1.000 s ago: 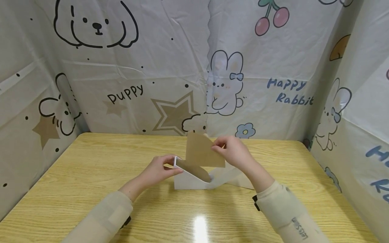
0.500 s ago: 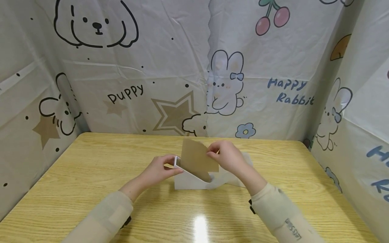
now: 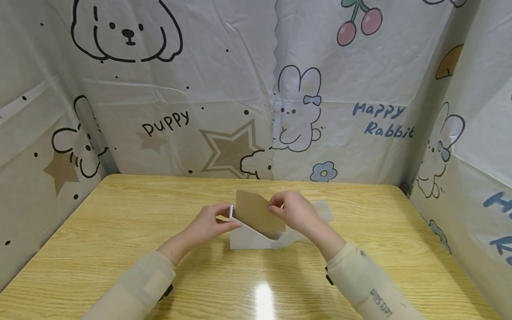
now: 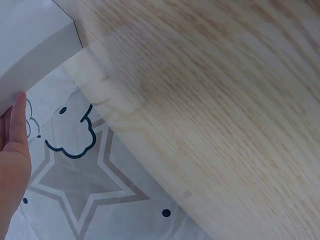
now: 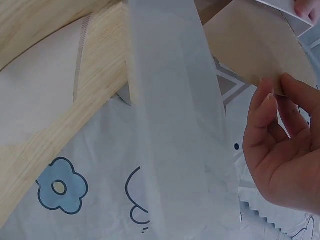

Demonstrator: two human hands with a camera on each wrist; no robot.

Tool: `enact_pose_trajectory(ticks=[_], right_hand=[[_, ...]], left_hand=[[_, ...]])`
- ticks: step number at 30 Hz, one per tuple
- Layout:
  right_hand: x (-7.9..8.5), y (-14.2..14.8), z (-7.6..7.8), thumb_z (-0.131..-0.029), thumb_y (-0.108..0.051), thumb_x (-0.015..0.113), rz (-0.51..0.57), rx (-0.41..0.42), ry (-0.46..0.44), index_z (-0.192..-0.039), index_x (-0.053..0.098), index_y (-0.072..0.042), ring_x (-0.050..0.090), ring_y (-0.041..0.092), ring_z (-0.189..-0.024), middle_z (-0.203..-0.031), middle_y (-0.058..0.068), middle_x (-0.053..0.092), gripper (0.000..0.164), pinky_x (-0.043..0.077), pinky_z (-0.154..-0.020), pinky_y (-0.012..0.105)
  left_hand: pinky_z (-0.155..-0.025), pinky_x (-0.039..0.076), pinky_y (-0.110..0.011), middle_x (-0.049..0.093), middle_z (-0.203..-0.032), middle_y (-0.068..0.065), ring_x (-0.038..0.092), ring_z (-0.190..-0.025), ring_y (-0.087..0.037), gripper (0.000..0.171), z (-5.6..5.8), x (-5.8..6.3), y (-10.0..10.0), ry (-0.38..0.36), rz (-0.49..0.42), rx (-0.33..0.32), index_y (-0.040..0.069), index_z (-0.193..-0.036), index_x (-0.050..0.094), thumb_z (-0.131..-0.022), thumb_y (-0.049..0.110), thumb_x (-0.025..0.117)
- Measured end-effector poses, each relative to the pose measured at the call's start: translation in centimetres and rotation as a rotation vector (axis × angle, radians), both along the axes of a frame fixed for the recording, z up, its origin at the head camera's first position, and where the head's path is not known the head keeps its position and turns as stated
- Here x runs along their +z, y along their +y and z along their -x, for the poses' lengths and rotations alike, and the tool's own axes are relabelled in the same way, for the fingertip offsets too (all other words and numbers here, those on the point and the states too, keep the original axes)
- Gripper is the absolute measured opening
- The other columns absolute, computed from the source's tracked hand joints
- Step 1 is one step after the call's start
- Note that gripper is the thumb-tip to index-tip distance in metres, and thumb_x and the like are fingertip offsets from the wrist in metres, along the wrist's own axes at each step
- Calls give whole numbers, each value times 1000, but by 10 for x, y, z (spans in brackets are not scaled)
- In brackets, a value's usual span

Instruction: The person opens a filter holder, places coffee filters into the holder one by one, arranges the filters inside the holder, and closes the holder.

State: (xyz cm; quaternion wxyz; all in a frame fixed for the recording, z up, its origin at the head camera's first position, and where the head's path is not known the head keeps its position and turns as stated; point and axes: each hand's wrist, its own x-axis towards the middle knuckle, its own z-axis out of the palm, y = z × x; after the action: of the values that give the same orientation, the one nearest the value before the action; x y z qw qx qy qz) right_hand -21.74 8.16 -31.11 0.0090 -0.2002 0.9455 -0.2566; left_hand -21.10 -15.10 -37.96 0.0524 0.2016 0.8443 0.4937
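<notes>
A white box [image 3: 254, 240] with a sloping open top stands on the table, and my left hand [image 3: 210, 221] grips its left end, thumb on the near side. In the left wrist view only a corner of the white box [image 4: 42, 47] and part of the hand show. My right hand [image 3: 295, 212] pinches a brown paper coffee filter [image 3: 253, 210] by its upper right edge. The filter's lower part is down inside the box, hidden by the near wall. A crimped seam runs along the filter [image 5: 260, 42] in the right wrist view.
A translucent lid [image 3: 323, 210] extends from the box's right end, behind my right hand. Another filter with a crimped seam [image 5: 45, 82] lies on the wooden table [image 3: 168, 275] beside the lid. A printed cloth [image 3: 180, 89] hangs behind the table.
My right hand has lowered the coffee filter and moved it slightly left, from above the box to partly inside it. The left hand and box have stayed in place.
</notes>
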Motion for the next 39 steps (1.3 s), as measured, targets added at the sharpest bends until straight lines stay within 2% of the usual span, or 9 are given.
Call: enact_pose_trajectory(ticks=[12, 39], right_hand=[[-12, -8, -2, -86, -18, 66, -37, -42, -34, -84, 71, -13, 58, 9, -73, -81, -2, 69, 7, 49, -67, 26], [-30, -12, -5, -85, -18, 66, -78, -2, -21, -80, 70, -13, 58, 9, -70, -80, -3, 69, 8, 49, -64, 27]], left_hand=[[-79, 56, -24, 64, -99, -8, 60, -93, -16, 38, 0, 1, 0, -4, 2, 5, 8, -116, 60, -85, 27, 68], [-81, 56, -26, 63, -100, -8, 59, -93, -16, 32, -3, 3, 0, 0, 7, -1, 9, -111, 61, -86, 28, 67]])
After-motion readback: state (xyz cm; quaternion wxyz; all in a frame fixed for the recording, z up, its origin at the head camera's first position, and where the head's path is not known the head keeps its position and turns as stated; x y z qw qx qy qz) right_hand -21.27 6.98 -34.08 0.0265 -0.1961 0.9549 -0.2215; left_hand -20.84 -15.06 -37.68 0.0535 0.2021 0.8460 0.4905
